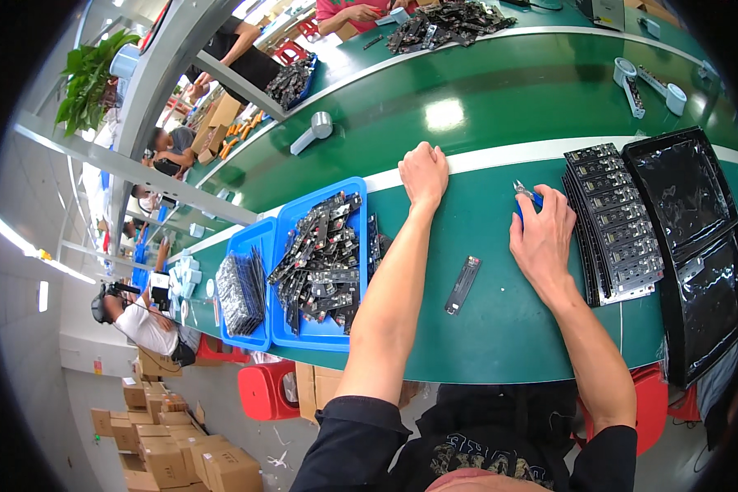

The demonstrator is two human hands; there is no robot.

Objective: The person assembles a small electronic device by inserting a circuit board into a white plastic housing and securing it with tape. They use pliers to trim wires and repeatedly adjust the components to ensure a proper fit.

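Note:
My right hand (545, 234) is closed round a pair of small blue-handled nippers (526, 193), their metal jaws pointing away from me. Farther off, my left hand (425, 174) rests as a fist by the white strip at the table's far edge. Its fingers curl out of sight, so anything inside is hidden. A single narrow black circuit board (463, 285) lies flat on the green table between my forearms. Just right of my right hand stands a stack of black circuit board panels (615, 221), each divided into several strips.
Left of my left forearm, a blue tray (362, 246) holds a heap of loose narrow boards. Beside it another blue tray (264, 343) contains wrapped boards. Black plastic trays (689, 197) lie at the right. A green conveyor (385, 123) runs beyond, with a grey-white handheld device (312, 133) on it.

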